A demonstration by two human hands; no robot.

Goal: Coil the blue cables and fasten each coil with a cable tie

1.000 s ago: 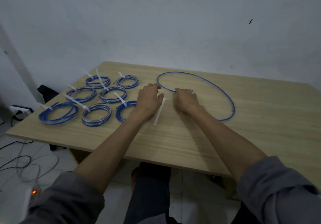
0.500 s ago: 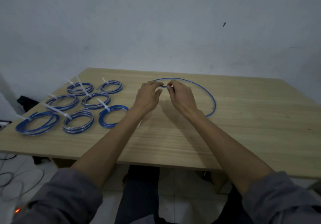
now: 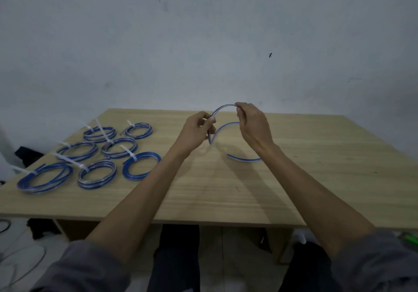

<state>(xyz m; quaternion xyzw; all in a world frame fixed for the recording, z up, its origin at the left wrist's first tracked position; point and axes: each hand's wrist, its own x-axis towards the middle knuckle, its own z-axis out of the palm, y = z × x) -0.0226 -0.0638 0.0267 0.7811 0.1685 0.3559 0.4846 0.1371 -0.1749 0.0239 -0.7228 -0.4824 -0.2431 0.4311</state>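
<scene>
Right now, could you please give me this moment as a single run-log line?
step: coiling | left hand: grips blue cable | right hand: pinches same cable | cable: lifted, partly looped | tied coils: seven, table left

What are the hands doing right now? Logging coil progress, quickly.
Left hand: grips the loose blue cable.
Right hand: pinches the same cable, above the table.

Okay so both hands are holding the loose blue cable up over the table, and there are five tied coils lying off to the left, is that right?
Not quite: the head view shows seven tied coils, not five. The left hand and right hand do hold the loose blue cable over the table.
</scene>
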